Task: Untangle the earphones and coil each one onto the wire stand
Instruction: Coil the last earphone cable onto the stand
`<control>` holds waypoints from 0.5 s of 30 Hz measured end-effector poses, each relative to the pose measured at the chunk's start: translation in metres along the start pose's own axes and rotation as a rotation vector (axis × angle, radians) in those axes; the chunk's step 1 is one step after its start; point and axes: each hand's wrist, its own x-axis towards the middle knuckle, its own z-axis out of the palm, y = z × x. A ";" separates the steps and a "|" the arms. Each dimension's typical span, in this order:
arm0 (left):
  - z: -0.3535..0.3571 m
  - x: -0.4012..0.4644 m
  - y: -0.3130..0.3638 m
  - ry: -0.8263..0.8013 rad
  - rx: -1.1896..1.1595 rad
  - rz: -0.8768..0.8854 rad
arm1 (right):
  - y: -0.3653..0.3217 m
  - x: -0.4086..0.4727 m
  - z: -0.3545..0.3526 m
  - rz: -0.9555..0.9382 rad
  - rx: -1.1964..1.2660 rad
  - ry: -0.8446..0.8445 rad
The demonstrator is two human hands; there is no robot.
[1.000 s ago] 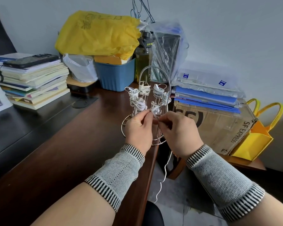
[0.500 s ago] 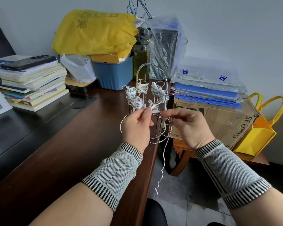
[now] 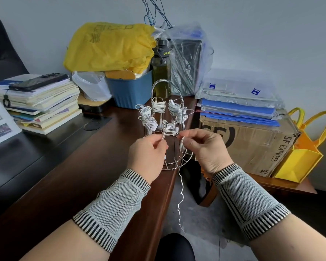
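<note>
Two-handed pinch on one earphone cable, winding in progress at the wire stand.

Left hand (image 3: 148, 155) is pinching the earphone cable (image 3: 181, 187) just below the coil being formed; right hand (image 3: 205, 147) is pinching the same cable beside it, level with it. Wire stand (image 3: 167, 102) is sitting directly beyond both grips, its prong probably between them, though fingers are hiding the contact. Loose cable is hanging straight down below the right grip, long axis vertical, past the desk (image 3: 64, 176) edge. Right hand is nearer the slack.
</note>
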 end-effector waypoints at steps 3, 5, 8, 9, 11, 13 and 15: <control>-0.001 -0.005 0.000 -0.001 -0.020 -0.037 | 0.001 0.002 -0.001 0.032 0.012 0.009; 0.002 -0.007 0.001 0.008 -0.029 -0.059 | 0.001 0.002 0.000 0.043 0.007 0.022; 0.008 -0.009 0.006 0.023 -0.128 -0.132 | 0.000 0.003 0.001 0.055 0.000 0.043; 0.009 -0.009 0.008 0.026 -0.138 -0.136 | 0.000 0.003 0.002 0.059 0.002 0.044; 0.010 -0.011 0.012 0.031 -0.092 -0.099 | -0.002 0.002 0.002 0.065 0.008 0.032; 0.007 -0.013 0.017 0.003 0.039 -0.042 | -0.004 0.001 0.001 0.069 0.028 0.018; 0.002 -0.015 0.018 -0.030 0.198 -0.010 | -0.005 0.002 0.001 0.066 0.018 0.016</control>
